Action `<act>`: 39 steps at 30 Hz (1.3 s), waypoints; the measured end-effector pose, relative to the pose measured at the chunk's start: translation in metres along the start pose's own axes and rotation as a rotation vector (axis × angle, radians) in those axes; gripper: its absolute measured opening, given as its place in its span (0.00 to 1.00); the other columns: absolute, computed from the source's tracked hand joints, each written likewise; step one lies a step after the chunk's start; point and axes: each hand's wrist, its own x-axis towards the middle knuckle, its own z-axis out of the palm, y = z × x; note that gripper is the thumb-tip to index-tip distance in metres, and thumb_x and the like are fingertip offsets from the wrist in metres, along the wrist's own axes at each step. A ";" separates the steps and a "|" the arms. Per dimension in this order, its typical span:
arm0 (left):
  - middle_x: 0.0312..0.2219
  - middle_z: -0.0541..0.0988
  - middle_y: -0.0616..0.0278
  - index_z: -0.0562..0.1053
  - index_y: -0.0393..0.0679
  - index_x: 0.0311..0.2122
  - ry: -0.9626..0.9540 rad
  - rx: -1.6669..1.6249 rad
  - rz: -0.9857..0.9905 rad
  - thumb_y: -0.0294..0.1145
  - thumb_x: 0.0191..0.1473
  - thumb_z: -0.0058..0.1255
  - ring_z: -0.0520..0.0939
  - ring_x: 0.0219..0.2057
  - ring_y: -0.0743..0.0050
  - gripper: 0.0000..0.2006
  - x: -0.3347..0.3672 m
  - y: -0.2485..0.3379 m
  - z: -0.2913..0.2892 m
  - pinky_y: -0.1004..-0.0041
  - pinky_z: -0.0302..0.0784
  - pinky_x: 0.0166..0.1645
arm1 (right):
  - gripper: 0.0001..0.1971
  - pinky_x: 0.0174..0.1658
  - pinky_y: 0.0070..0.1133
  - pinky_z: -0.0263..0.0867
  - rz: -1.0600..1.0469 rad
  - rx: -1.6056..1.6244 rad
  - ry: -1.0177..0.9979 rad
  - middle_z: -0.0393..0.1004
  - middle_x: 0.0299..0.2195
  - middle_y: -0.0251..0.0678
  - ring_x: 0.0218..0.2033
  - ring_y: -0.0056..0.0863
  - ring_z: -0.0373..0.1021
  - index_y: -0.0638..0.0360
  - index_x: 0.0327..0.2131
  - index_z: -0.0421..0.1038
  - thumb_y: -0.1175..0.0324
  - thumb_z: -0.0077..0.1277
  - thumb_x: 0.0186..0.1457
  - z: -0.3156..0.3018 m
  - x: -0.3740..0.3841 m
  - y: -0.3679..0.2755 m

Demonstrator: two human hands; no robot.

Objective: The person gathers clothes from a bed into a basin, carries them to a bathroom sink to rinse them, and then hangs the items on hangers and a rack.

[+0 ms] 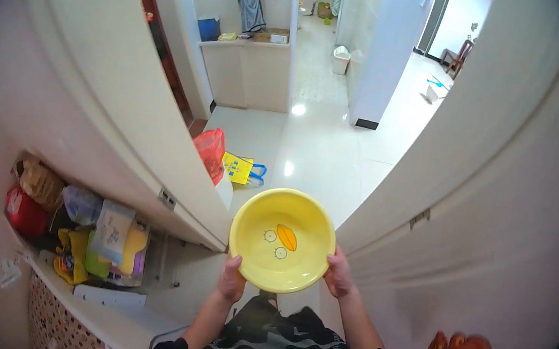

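Observation:
A round yellow plastic basin (268, 208) is held out in front of my body, level with the doorway. Inside it, the bottom bears a printed cartoon face with an orange beak and two eyes; I see nothing lying in it. My left hand (232, 279) grips the rim at the lower left, thumb on top. On the lower right side, my right hand (338, 274) is closed round the rim. The fingers of both hands are mostly hidden under the basin.
Door frame posts stand close on both sides. Beyond the left post are a red plastic bag (209, 151) and a yellow bag (238, 168) with blue handles. Bags and boxes crowd a shelf at left. Farther off, a white bin (340, 60) stands by the passage wall.

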 end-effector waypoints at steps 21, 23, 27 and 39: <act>0.59 0.67 0.60 0.58 0.48 0.63 0.142 0.087 -0.192 0.60 0.61 0.34 0.67 0.60 0.66 0.33 0.523 0.084 0.117 0.64 0.61 0.63 | 0.22 0.40 0.26 0.72 -0.005 -0.096 0.142 0.72 0.46 0.37 0.41 0.26 0.73 0.60 0.57 0.59 0.59 0.35 0.65 -0.042 0.480 -0.223; 0.59 0.67 0.60 0.58 0.49 0.63 0.186 0.109 -0.143 0.62 0.61 0.34 0.68 0.60 0.67 0.33 0.567 0.090 0.113 0.65 0.62 0.62 | 0.21 0.38 0.25 0.73 -0.008 -0.133 0.106 0.73 0.45 0.37 0.40 0.26 0.74 0.60 0.57 0.60 0.59 0.35 0.65 -0.039 0.525 -0.241; 0.59 0.67 0.61 0.59 0.49 0.63 0.200 0.090 -0.186 0.61 0.61 0.33 0.68 0.60 0.67 0.33 0.666 0.107 0.121 0.65 0.62 0.62 | 0.22 0.31 0.23 0.74 -0.009 -0.156 0.057 0.73 0.44 0.37 0.35 0.26 0.75 0.60 0.57 0.59 0.57 0.36 0.65 -0.052 0.625 -0.259; 0.55 0.72 0.61 0.61 0.48 0.61 -0.070 0.248 -0.321 0.59 0.61 0.36 0.74 0.55 0.70 0.31 0.979 0.138 0.192 0.67 0.69 0.57 | 0.28 0.34 0.22 0.72 -0.133 -0.143 0.275 0.68 0.50 0.37 0.39 0.26 0.73 0.57 0.60 0.53 0.52 0.39 0.62 -0.099 0.840 -0.384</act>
